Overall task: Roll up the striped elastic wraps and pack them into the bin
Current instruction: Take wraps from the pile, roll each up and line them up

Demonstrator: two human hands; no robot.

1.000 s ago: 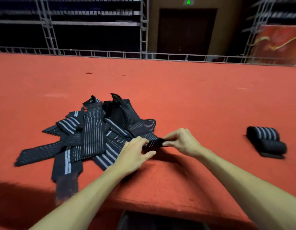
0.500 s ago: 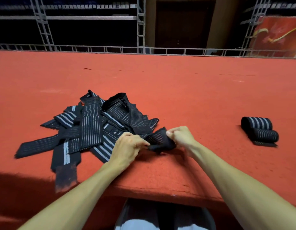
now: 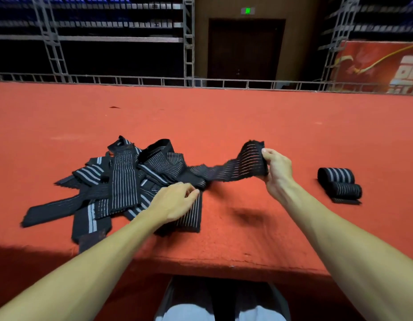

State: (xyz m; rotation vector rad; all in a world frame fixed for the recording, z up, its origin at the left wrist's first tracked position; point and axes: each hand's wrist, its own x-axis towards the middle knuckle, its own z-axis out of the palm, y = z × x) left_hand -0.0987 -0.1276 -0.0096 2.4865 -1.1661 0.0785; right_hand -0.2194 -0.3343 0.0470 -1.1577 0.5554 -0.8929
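Note:
A loose pile of black elastic wraps with white stripes (image 3: 122, 181) lies on the red carpeted platform (image 3: 224, 121), left of centre. My right hand (image 3: 276, 170) grips one end of a striped wrap (image 3: 235, 170) and holds it raised and stretched to the right of the pile. My left hand (image 3: 175, 202) rests on the pile's near right edge, fingertips pinching at the same wrap's lower part. Two rolled wraps (image 3: 339, 184) lie side by side on the carpet at the right. No bin is in view.
The platform's front edge (image 3: 224, 262) runs just below my forearms, with my legs under it. A metal rail (image 3: 200, 82) and scaffolding stand along the far edge, with a dark door behind.
My right hand has pulled the wrap's end up and to the right, stretching it out of the pile. My left hand stayed at the pile's edge.

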